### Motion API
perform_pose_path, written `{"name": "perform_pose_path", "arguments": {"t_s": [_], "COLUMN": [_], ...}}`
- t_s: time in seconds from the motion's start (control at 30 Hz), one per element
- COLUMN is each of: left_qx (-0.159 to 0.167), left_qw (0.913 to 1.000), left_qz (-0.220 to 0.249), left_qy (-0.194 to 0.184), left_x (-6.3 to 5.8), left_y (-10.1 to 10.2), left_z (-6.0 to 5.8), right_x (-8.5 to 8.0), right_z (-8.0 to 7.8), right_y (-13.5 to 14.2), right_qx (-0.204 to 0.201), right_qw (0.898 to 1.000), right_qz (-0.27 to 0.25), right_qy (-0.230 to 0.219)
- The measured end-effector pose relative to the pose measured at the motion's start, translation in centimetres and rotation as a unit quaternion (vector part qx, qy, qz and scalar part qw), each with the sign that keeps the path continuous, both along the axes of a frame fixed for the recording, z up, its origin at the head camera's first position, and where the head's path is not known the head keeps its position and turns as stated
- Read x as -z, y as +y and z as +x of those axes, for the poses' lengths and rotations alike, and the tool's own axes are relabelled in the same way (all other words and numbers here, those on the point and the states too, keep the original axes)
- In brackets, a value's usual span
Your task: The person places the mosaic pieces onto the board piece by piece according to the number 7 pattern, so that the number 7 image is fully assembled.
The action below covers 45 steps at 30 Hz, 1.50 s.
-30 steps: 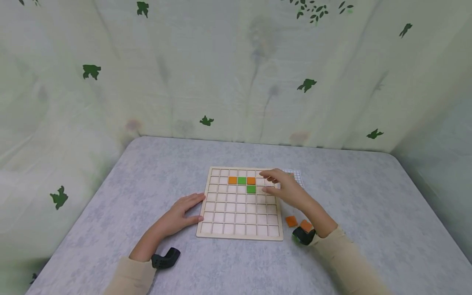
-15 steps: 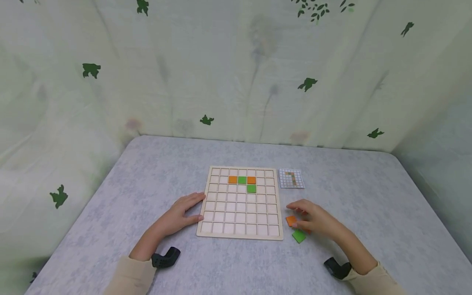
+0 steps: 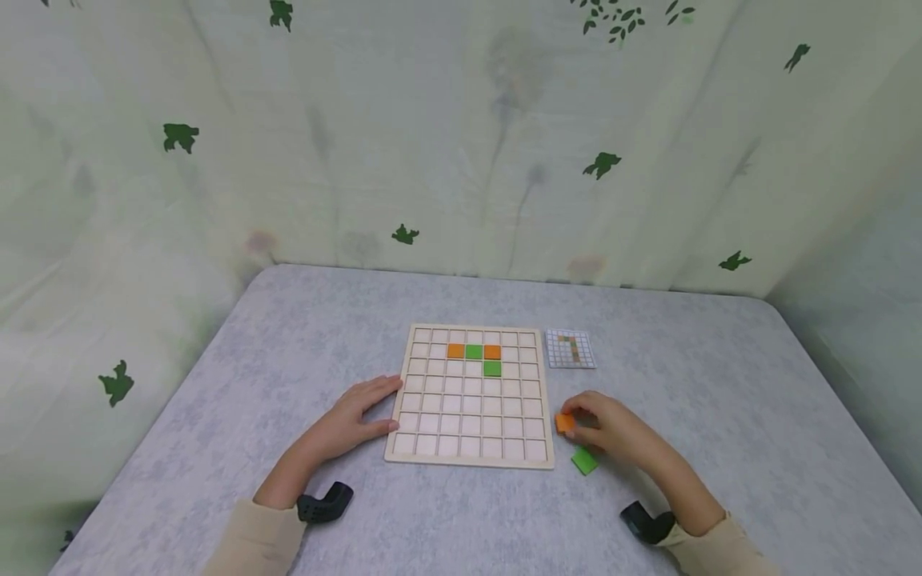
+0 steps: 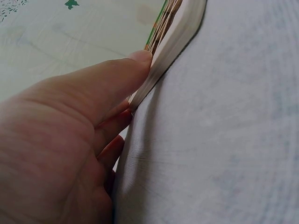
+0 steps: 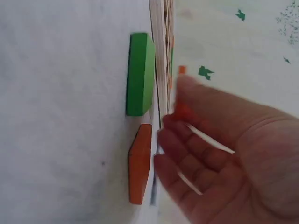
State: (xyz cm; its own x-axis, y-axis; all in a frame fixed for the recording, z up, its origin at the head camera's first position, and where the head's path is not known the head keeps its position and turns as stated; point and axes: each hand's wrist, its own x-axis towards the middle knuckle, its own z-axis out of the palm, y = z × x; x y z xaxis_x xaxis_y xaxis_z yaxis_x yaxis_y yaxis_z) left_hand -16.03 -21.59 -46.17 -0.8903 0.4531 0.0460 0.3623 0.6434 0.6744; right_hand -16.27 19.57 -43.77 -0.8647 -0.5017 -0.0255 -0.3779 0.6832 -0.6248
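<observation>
A wooden grid board [image 3: 450,404] lies in the middle of the table in the head view. Orange and green square tiles form a short row near its far side, with a green tile [image 3: 492,369] below the row's right end. My left hand [image 3: 353,420] rests thumb and straight fingers against the board's left edge. Right of the board, my right hand [image 3: 608,428] pinches an orange tile [image 3: 564,423] between thumb and fingers. Near that hand lie a loose green tile [image 3: 584,460] and, seen in the right wrist view, another orange tile [image 5: 140,163]; the hand hides it from the head view.
A small printed card [image 3: 571,349] with a grid pattern lies beyond my right hand, beside the board's upper right corner. The grey-blue table [image 3: 324,312] ends at a pale curtain [image 3: 446,120] with green leaf and bird shapes.
My right hand has drawn back from over the board to the loose tiles on the right and picked up an orange tile. The left hand stays at the board's edge.
</observation>
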Motion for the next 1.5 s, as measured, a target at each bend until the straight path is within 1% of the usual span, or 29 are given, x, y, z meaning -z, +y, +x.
{"name": "perform_pose_path", "arguments": {"t_s": [0.1, 0.23, 0.33, 0.4, 0.47, 0.57, 0.7, 0.8, 0.97, 1.1, 1.2, 1.3, 1.4, 1.5], "left_qx": [0.000, -0.002, -0.002, -0.002, 0.000, 0.000, 0.000, -0.002, -0.005, -0.008, -0.010, -0.011, -0.010, -0.009], "left_qw": [1.0000, 1.0000, 1.0000, 1.0000, 0.9999, 0.9998, 0.9999, 0.9999, 0.9999, 0.9999, 0.9999, 0.9999, 0.9999, 0.9999], "left_qz": [-0.001, 0.001, 0.002, 0.004, 0.002, 0.001, 0.007, 0.010, 0.009, 0.009, 0.008, 0.007, 0.008, 0.006], "left_qy": [0.001, -0.001, 0.003, 0.008, 0.015, 0.019, 0.015, 0.011, 0.002, -0.004, -0.004, -0.005, -0.004, -0.003], "left_x": [0.0, 0.0, 0.1, 0.1, 0.2, 0.3, 0.4, 0.3, 0.1, 0.0, 0.0, 0.0, 0.0, 0.1], "left_y": [0.0, 0.0, 0.0, 0.1, 0.1, 0.1, 0.1, 0.1, 0.1, 0.1, 0.0, 0.0, 0.1, 0.1], "left_z": [0.0, 0.1, 0.0, 0.0, 0.0, -0.1, 0.0, 0.1, 0.1, 0.1, 0.1, 0.1, 0.1, 0.0], "right_x": [-0.8, -1.7, -2.0, -1.9, -1.5, -0.7, 0.4, 1.2, 1.9, 1.8, 1.4, 0.7, -0.2, -0.9], "right_z": [-0.4, -1.1, -1.8, -2.2, -2.6, -3.0, -3.4, -3.7, -3.9, -3.9, -3.9, -3.7, -3.4, -2.8], "right_y": [-0.8, -2.4, -3.9, -4.8, -5.8, -7.0, -8.2, -8.8, -9.7, -10.0, -9.9, -9.6, -8.8, -7.5], "right_qx": [-0.002, -0.006, -0.006, -0.003, 0.001, 0.012, 0.027, 0.035, 0.050, 0.054, 0.049, 0.046, 0.044, 0.031], "right_qw": [1.000, 0.996, 0.992, 0.989, 0.988, 0.989, 0.989, 0.988, 0.988, 0.990, 0.992, 0.992, 0.988, 0.985], "right_qz": [-0.022, -0.055, -0.079, -0.096, -0.109, -0.120, -0.133, -0.141, -0.127, -0.109, -0.104, -0.119, -0.149, -0.167], "right_qy": [0.016, 0.066, 0.100, 0.109, 0.105, 0.087, 0.064, 0.059, 0.067, 0.066, 0.042, 0.011, -0.009, -0.006]}}
